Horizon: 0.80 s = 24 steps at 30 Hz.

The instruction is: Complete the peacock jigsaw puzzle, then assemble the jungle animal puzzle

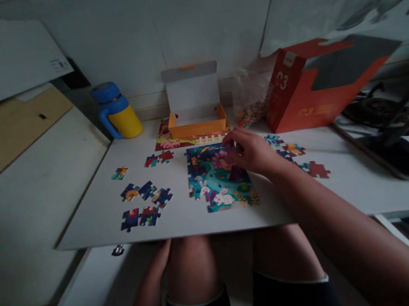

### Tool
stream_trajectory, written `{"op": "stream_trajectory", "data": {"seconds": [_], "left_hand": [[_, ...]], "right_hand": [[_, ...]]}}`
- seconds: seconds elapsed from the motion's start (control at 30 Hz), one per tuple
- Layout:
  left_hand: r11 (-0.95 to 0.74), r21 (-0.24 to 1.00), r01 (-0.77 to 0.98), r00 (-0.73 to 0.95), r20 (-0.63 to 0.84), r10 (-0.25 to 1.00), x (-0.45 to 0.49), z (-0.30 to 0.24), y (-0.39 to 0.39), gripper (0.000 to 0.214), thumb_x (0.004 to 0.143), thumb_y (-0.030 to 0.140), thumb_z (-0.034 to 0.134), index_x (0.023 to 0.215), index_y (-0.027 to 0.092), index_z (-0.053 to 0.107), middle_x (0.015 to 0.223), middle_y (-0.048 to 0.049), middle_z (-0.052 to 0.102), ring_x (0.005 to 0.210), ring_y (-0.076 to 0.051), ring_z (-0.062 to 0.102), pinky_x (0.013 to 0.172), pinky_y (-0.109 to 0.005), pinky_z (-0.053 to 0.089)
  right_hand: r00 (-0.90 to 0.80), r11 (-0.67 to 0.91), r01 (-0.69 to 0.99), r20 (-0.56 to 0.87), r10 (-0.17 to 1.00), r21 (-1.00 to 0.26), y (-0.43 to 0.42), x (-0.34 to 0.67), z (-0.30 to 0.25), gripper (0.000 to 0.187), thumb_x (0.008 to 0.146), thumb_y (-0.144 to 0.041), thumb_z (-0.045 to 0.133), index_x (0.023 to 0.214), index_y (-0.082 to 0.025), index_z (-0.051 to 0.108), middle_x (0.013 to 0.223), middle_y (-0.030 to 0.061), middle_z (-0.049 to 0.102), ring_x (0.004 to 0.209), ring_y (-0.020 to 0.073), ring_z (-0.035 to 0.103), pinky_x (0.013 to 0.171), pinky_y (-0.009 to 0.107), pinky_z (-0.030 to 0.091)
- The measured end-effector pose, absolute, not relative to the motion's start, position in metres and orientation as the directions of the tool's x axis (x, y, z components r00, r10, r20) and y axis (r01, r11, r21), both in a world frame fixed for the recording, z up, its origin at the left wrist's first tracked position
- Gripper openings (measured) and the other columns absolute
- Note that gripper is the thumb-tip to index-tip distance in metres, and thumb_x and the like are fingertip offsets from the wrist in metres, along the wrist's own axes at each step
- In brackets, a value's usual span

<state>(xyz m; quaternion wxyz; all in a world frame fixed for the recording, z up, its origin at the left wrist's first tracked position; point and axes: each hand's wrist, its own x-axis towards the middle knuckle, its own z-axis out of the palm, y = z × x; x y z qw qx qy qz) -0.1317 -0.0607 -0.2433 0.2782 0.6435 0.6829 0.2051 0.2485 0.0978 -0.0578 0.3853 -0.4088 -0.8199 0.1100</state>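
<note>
A partly joined jigsaw puzzle [212,178] lies flat on the white table, showing white rabbits, a teal path and a purple figure. My right hand [249,150] is over its upper right part, fingers curled down towards the surface. Whatever its fingertips hold, if anything, is hidden. My left forearm runs beside my left thigh and passes under the table edge; of my left hand [165,249] only the part by the wrist shows, its fingers hidden. Loose puzzle pieces [149,216] lie left of the puzzle, and more puzzle pieces [318,170] lie right of it, partly behind my right forearm.
Behind the puzzle stands an open orange box [198,128] on a colourful printed sheet [163,142]. A clear bag of pieces [250,110] leans beside a red box [297,94]. A blue and yellow bottle [125,119] stands back left. Dark equipment [392,141] sits at right.
</note>
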Motion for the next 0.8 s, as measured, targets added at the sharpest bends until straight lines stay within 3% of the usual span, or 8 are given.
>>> {"op": "stream_trajectory", "data": {"seconds": [0.13, 0.27, 0.4, 0.47, 0.57, 0.67, 0.8], "left_hand": [[0.21, 0.596, 0.775, -0.105, -0.207, 0.973, -0.109, -0.244, -0.078, 0.052, 0.106, 0.054, 0.037, 0.137, 0.028, 0.069, 0.134, -0.0136, 0.078, 0.139, -0.036, 0.066, 0.113, -0.057, 0.055], [-0.083, 0.5, 0.862, 0.124, -0.049, 0.991, -0.075, -0.226, -0.102, 0.052, 0.106, 0.048, 0.046, 0.15, 0.024, 0.062, 0.151, -0.0163, 0.066, 0.149, -0.035, 0.056, 0.123, -0.056, 0.046], [-0.253, 0.253, 0.934, 0.249, 0.045, 0.967, -0.038, -0.208, -0.111, 0.052, 0.098, 0.037, 0.064, 0.149, 0.026, 0.066, 0.155, -0.0147, 0.064, 0.146, -0.04, 0.056, 0.125, -0.059, 0.043], [-0.284, 0.201, 0.937, 0.285, 0.026, 0.958, -0.024, -0.199, -0.112, 0.051, 0.097, 0.031, 0.066, 0.147, 0.026, 0.068, 0.157, -0.0138, 0.063, 0.147, -0.041, 0.054, 0.124, -0.059, 0.044], [-0.313, 0.205, 0.927, 0.324, -0.024, 0.946, -0.01, -0.188, -0.11, 0.048, 0.096, 0.028, 0.068, 0.143, 0.026, 0.071, 0.151, -0.0129, 0.067, 0.146, -0.041, 0.055, 0.124, -0.063, 0.042], [-0.363, 0.215, 0.907, 0.384, -0.066, 0.921, -0.005, -0.183, -0.104, 0.037, 0.096, 0.028, 0.069, 0.133, 0.028, 0.077, 0.142, -0.0128, 0.072, 0.144, -0.04, 0.056, 0.127, -0.067, 0.034], [-0.48, 0.234, 0.846, 0.532, -0.3, 0.792, 0.001, -0.181, -0.097, 0.031, 0.099, 0.03, 0.072, 0.129, 0.026, 0.076, 0.136, -0.0127, 0.072, 0.13, -0.034, 0.065, 0.118, -0.06, 0.048]], "right_hand": [[-0.531, 0.733, 0.456, 0.506, 0.68, -0.505, 0.093, 0.239, -0.059, 0.008, 0.09, -0.015, 0.066, 0.095, -0.022, 0.068, 0.106, 0.0089, 0.063, 0.09, 0.022, 0.062, 0.078, 0.031, 0.048], [-0.552, 0.749, 0.401, 0.513, 0.657, -0.528, 0.091, 0.232, -0.059, 0.013, 0.087, -0.01, 0.063, 0.091, -0.021, 0.067, 0.103, 0.0082, 0.061, 0.09, 0.0219, 0.061, 0.078, 0.031, 0.049], [-0.528, 0.737, 0.404, 0.52, 0.671, -0.542, 0.092, 0.235, -0.059, 0.012, 0.087, -0.01, 0.065, 0.089, -0.021, 0.068, 0.101, 0.0078, 0.061, 0.093, 0.0226, 0.061, 0.081, 0.032, 0.05], [-0.514, 0.717, 0.411, 0.506, 0.692, -0.563, 0.093, 0.237, -0.06, 0.009, 0.09, -0.013, 0.066, 0.089, -0.021, 0.07, 0.104, 0.0082, 0.062, 0.094, 0.0222, 0.062, 0.082, 0.032, 0.05], [-0.509, 0.709, 0.396, 0.502, 0.699, -0.584, 0.092, 0.237, -0.061, 0.004, 0.094, -0.021, 0.068, 0.093, -0.021, 0.073, 0.106, 0.0081, 0.064, 0.092, 0.0213, 0.063, 0.08, 0.031, 0.05], [-0.495, 0.675, 0.394, 0.474, 0.728, -0.624, 0.09, 0.236, -0.06, 0.016, 0.102, -0.031, 0.066, 0.111, -0.02, 0.073, 0.098, 0.0052, 0.068, 0.076, 0.0178, 0.06, 0.07, 0.03, 0.047], [-0.485, 0.632, 0.39, 0.435, 0.759, -0.669, 0.09, 0.235, -0.059, 0.03, 0.11, -0.047, 0.058, 0.107, -0.02, 0.073, 0.089, 0.0037, 0.071, 0.073, 0.0182, 0.061, 0.068, 0.03, 0.044]]}}
